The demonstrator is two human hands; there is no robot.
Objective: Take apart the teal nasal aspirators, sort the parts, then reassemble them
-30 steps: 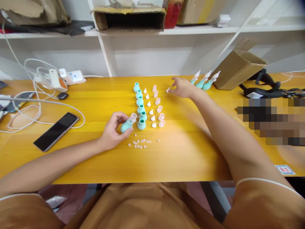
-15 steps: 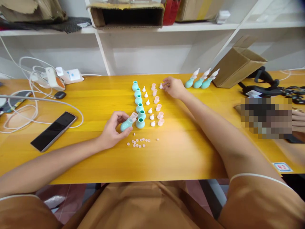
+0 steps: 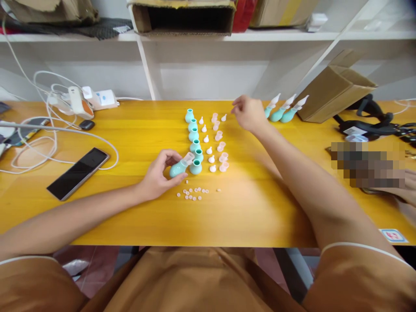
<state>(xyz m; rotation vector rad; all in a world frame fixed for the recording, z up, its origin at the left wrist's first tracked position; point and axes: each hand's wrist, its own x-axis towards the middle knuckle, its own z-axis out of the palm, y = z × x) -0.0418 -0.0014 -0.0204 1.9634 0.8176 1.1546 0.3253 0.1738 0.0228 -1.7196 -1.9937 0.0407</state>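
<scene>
Yellow wooden table [image 3: 97, 212] fills most of the view, w/ white shelving [image 3: 143, 65] behind it holding an open cardboard box [image 3: 183, 17]. A second cardboard box [image 3: 334, 89] lies tilted at the far right of the table, black straps [image 3: 370, 119] just beside it. Far left: tangle of white cables [image 3: 39, 138] around a white power strip [image 3: 100, 99], plus a black phone [image 3: 78, 172] lying face up nearer the person. Left hand [image 3: 159, 175] rests on the table near centre, fingers clamped on a teal bulb [image 3: 178, 168] lying tilted, a clear cap at its mouth pointing right, just beside the nearest bulb of the row. Right hand [image 3: 248, 115] hovers at the far side of the table, fingers loosely curled w/ thumb & forefinger near each other; can't tell if anything sits between them. It's between the rows of parts & three finished teal bulbs w/ white tips [image 3: 282, 112] lying next to the tilted box. Row of upright teal bulbs [image 3: 194, 138] runs away from the person; right of it a row of small white nozzles [image 3: 207, 145], then a row of pinkish clear caps [image 3: 219, 141]. One lone white nozzle [image 3: 223, 117] sits at the far end, near the right hand. Cluster of tiny pink discs [image 3: 193, 193] is scattered just in front of the left hand.
</scene>
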